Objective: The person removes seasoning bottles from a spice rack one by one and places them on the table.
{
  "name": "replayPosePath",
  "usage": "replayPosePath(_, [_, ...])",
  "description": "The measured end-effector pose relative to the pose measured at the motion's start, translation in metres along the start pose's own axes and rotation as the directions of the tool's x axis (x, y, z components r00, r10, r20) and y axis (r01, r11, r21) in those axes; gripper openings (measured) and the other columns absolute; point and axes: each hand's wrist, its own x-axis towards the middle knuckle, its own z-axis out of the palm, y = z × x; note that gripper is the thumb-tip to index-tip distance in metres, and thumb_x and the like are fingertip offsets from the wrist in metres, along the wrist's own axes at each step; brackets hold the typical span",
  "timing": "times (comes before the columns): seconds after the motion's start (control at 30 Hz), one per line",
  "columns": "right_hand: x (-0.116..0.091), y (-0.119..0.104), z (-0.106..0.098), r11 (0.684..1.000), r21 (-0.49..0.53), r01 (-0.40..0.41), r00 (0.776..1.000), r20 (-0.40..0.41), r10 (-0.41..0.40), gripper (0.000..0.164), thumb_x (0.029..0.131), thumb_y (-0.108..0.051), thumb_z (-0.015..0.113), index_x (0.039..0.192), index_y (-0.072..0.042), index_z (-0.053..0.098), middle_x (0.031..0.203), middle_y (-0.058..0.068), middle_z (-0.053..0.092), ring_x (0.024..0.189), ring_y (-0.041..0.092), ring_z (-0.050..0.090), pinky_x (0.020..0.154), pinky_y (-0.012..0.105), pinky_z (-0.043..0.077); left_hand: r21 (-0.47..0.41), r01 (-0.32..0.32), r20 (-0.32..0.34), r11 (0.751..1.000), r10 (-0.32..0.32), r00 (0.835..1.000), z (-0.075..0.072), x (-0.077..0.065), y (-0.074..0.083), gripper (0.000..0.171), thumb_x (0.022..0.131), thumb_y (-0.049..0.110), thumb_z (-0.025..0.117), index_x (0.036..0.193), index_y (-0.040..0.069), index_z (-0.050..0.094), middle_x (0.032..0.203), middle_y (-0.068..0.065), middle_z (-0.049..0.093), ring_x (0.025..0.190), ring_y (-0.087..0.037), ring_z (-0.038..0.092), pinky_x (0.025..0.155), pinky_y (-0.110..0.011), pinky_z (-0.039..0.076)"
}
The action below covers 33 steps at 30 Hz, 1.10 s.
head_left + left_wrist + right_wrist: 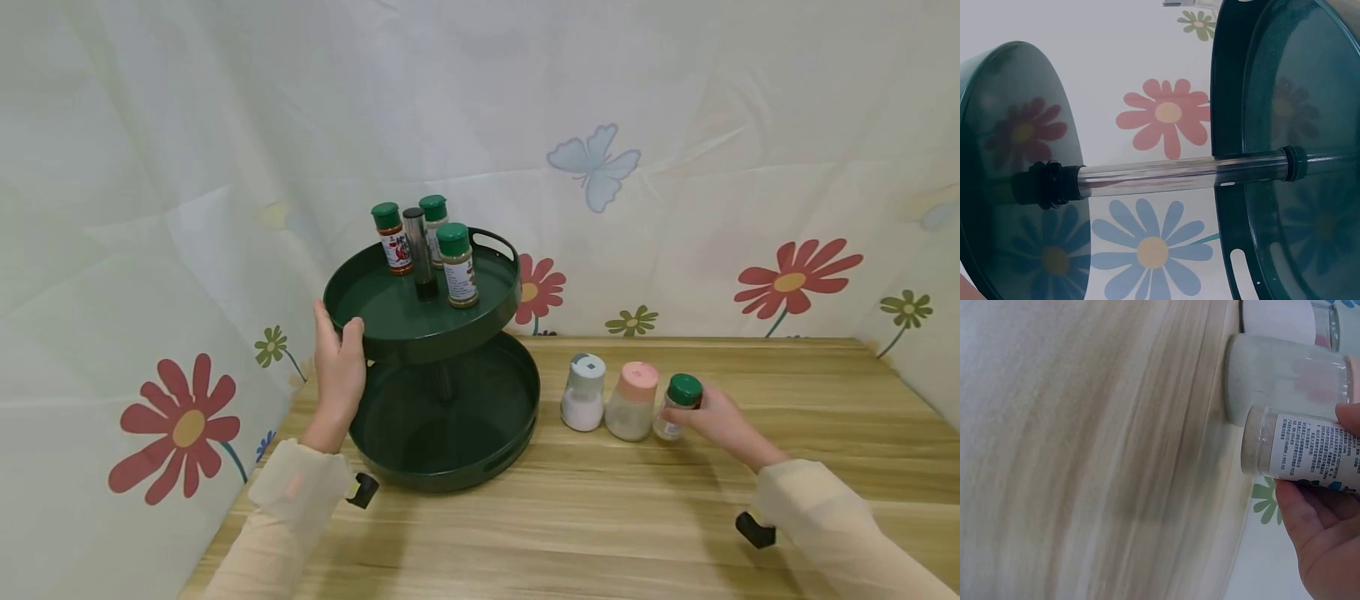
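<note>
A dark green two-tier tray rack point(442, 454) stands on the left of the table. At its upper tier's left rim, my left hand point(339, 375) holds on with the thumb and fingers. Only a sliver of that hand shows in the left wrist view. My right hand point(723, 421) grips a green-lidded spice jar point(672, 423) between thumb and fingers; its printed label faces the camera in the right wrist view. Just left of that jar are a pink-capped glass shaker point(630, 412) and a white-capped shaker point(582, 408) containing something white.
Three green-lidded spice jars point(459, 279) stand around the post point(416, 242) on the upper tier. A clear column point(1147, 177) joins the tiers. Behind the wooden table point(570, 525) hangs a flower-printed cloth point(675, 208), which also runs along the left side.
</note>
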Motion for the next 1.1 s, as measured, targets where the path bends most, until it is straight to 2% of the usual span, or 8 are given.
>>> replayPosePath(0.37, [0.005,0.006,0.005,0.999,-0.008,-0.033,0.998,-0.051,0.033,0.051,0.083,-0.031,0.062,0.112,0.007,0.045,0.110,0.029,0.053,0.100,0.039,0.051,0.080,0.055,0.045,-0.007,0.002,-0.003,1.000,-0.002,1.000,0.000,-0.001,0.000,0.065,0.094,0.036,0.033,0.143,0.022,-0.007,0.151,0.006,-0.007,0.134,-0.008,-0.003,0.111,-0.041,0.006])
replayPosePath(0.57, [0.007,0.010,0.006,0.999,-0.018,-0.033,0.996,-0.087,0.031,0.049,0.083,-0.030,0.063,0.110,0.007,0.046,0.106,0.027,0.055,0.095,0.036,0.052,0.077,0.052,0.046,-0.001,-0.003,0.001,1.000,0.003,1.000,0.000,-0.001,-0.001,0.065,0.094,0.036,0.032,0.143,0.023,-0.008,0.151,0.006,-0.007,0.134,-0.009,-0.004,0.111,-0.042,0.006])
replayPosePath(1.1, [0.010,0.016,0.012,0.997,-0.026,-0.078,0.994,-0.080,0.075,0.052,0.082,-0.028,0.064,0.112,0.009,0.042,0.110,0.032,0.050,0.099,0.041,0.050,0.081,0.055,0.044,0.003,-0.003,0.000,1.000,0.003,1.000,0.000,0.000,-0.001,0.066,0.094,0.037,0.033,0.143,0.023,-0.008,0.151,0.006,-0.007,0.135,-0.010,-0.003,0.111,-0.043,0.005])
